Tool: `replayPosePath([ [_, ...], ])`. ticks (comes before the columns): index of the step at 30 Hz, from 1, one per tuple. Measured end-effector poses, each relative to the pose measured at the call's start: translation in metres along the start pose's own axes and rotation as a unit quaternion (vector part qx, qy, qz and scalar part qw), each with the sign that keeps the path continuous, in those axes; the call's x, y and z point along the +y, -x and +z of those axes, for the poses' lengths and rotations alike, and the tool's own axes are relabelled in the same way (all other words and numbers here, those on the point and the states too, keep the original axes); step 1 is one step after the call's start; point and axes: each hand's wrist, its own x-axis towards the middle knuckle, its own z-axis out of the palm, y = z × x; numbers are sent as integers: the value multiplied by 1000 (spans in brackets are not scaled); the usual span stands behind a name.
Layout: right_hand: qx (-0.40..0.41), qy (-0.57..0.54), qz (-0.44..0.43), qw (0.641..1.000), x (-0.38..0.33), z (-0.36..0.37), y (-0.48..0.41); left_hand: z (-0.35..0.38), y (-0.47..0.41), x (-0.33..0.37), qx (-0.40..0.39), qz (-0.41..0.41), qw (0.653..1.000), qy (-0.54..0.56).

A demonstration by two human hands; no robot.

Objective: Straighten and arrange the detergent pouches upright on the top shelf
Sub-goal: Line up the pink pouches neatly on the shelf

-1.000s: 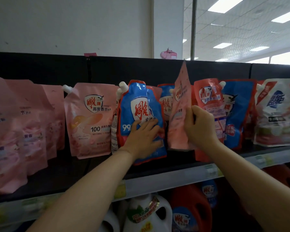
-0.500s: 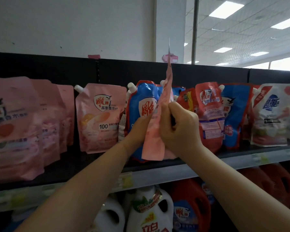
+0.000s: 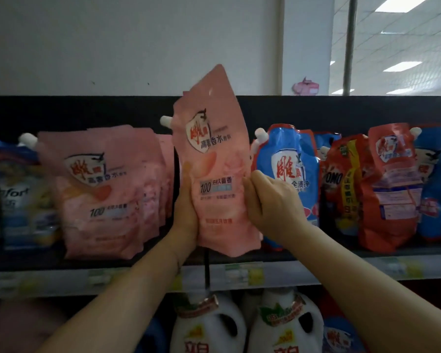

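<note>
Grip: left hand wraps the left edge of the soft pink plastic detergent pouch, right hand pinches its right edge. Pouch upright over top shelf front, between pink pouch stack and blue pouch. Likely floppy, liquid-heavy, slick: hold low, both sides.

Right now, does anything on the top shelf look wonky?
Yes. The pink pouch in the middle, held between the left hand and right hand, rises above its neighbours and its top bends rightwards. It sits between the pink row and the blue pouch, not yet lined up.
</note>
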Motion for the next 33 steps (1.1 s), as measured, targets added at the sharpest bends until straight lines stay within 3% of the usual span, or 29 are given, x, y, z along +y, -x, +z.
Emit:
replayPosePath([
  [3,-128,67,141,979,7,21,2,-25,-6,-6,67,45,992,-96],
  [6,-300,121,318,891,6,38,5,-37,-14,-12,144,53,961,-229],
  [9,-326,41,441,835,-3,53,15,-35,-19,-13,145,52,924,-350],
  [12,-297,-67,501,810,-4,61,29,-37,-24,-9,99,18,885,-455],
  [18,-275,-191,476,813,-2,65,52,-55,-28,-9,20,-23,833,-552],
  [24,-279,-115,439,846,-1,76,64,-59,-18,-13,8,-23,798,-602],
  [28,-257,-84,403,874,-1,75,67,-69,-5,-22,23,56,781,-622],
  [33,-284,-66,358,887,2,74,67,-69,4,-27,67,135,831,-536],
])
